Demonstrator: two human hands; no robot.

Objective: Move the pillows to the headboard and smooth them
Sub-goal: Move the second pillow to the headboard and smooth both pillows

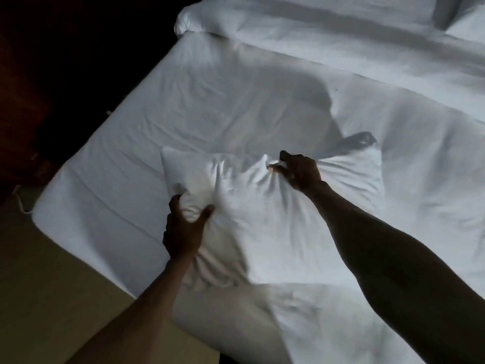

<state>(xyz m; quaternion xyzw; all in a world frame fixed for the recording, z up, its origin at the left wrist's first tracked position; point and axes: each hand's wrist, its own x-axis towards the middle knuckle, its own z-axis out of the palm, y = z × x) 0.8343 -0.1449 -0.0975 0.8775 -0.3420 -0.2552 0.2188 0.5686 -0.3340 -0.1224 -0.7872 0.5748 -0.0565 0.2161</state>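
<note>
Head view: the left hand (183, 229) and right hand (299, 172) each hold a clenched grip on bunched fabric of the soft white rectangular pillow (262, 214), mid-bed on the white sheeted mattress (157, 106); moving seems barely begun, smoothing remains; no containers visible

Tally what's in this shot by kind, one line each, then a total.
Pillows: 2 (held pillow, lower pillow)
Duvets: 1 (folded duvet)
Bed sheets: 1 (bed sheet)
Hands: 2 (left hand, right hand)
Total: 6
</note>
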